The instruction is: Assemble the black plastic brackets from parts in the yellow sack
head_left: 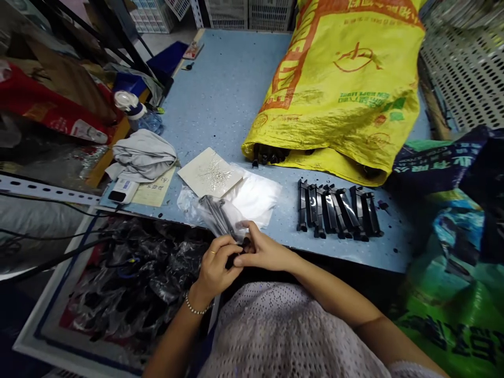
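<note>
My left hand (218, 265), with a ring and a beaded bracelet, is closed at the table's front edge. My right hand (265, 249) meets it, fingers curled round a small dark piece (246, 242) that both hands hold. Just beyond them lies a clear plastic bag (220, 215) with dark parts inside. A pale square pad (210, 172) carries a scatter of tiny shiny pieces, next to white plastic bags (255, 194). Several black plastic parts (334, 210) stand in a row on the right of the blue table (220, 79).
A big yellow sack (342, 89) with dark parts at its mouth lies behind the row. At left are a grey cloth (144, 155), a bottle (137, 113) and a white box (124, 190). A crate of bagged black parts (137, 283) sits below; a green bag (457, 294) is at right.
</note>
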Available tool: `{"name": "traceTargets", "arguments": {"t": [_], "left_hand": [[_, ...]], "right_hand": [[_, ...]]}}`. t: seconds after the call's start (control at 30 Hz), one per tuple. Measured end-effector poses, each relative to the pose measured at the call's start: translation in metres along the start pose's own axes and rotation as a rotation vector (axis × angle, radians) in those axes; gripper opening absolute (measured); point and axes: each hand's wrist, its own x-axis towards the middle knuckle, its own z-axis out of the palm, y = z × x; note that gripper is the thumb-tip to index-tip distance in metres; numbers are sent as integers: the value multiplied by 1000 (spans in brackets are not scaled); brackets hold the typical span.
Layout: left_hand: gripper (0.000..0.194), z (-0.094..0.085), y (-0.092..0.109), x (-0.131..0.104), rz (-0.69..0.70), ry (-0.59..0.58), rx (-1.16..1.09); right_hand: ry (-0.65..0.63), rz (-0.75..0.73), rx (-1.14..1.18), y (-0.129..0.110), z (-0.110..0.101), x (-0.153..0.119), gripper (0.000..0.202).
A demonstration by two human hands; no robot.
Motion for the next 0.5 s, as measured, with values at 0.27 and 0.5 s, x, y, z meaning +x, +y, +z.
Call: {"name": "traceTargets", "arguments": {"t": [0.27,0.5], "left_hand": [[26,-9,10,-1,-47,15,-80],[25,-70,9,-31,-274,-260,-241]], "right_hand": [[265,-442,-486,-15,-9,-1,20],[-138,-531,-177,-45,-2,-23,26]]}}
